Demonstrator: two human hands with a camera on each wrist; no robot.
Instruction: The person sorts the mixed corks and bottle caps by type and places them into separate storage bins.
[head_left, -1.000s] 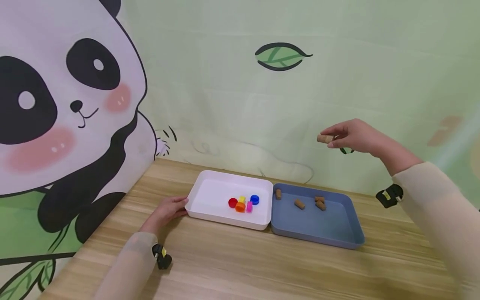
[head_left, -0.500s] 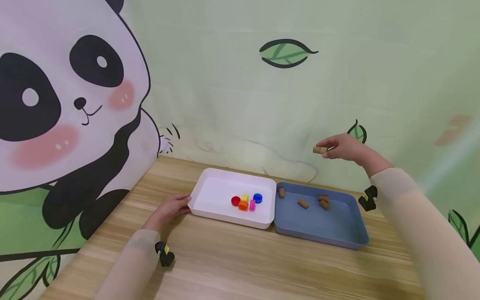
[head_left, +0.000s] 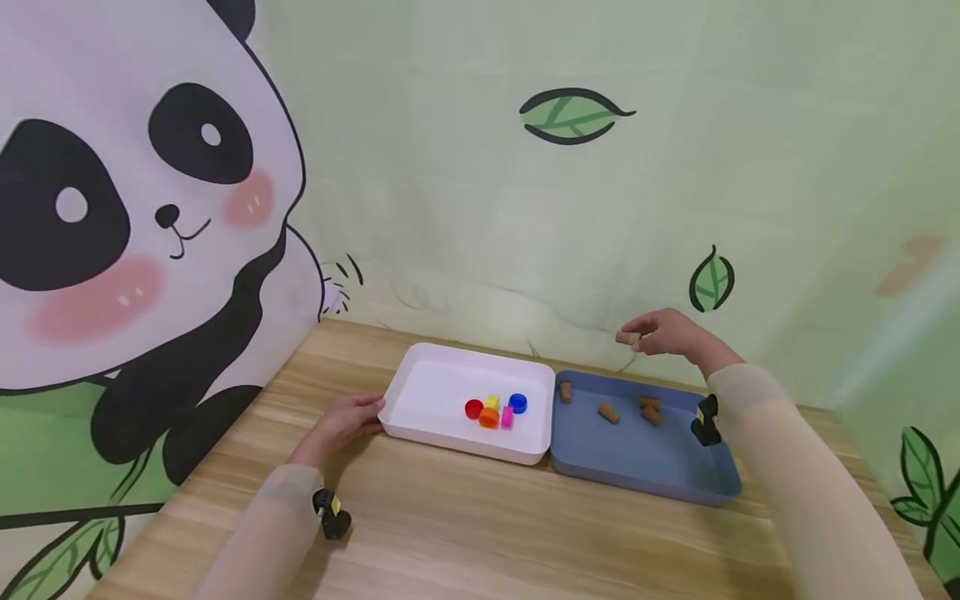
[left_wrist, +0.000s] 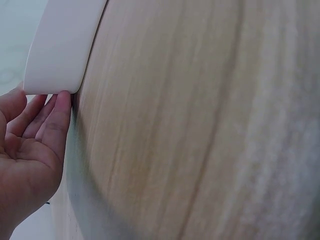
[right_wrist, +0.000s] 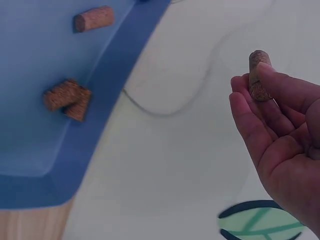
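My right hand [head_left: 670, 332] pinches a cork [head_left: 627, 338] between thumb and fingers, in the air above the back edge of the blue-grey tray [head_left: 637, 479]. In the right wrist view the cork [right_wrist: 259, 75] stands upright in the fingertips. Several brown corks [head_left: 608, 412] lie in that tray. My left hand [head_left: 347, 421] holds the left end of the white tray [head_left: 427, 387]; the left wrist view has its thumb by the rim and its fingertips at the lower edge. Inside the white tray are small coloured pieces: red, yellow, blue and pink, with an orange bottle cap [head_left: 489, 417] among them.
Both trays stand side by side, end to end, on a wood-grain table [head_left: 480, 533]. Close behind rises a pale green cloth backdrop [head_left: 450, 183] with a printed panda [head_left: 187, 333] and leaves. A black wrist camera [head_left: 706, 421] sits on the right sleeve.
My right hand has come down and slightly to the left with the cork, closer to the blue-grey tray. The left hand keeps its place on the white tray. The head view has shifted slightly.
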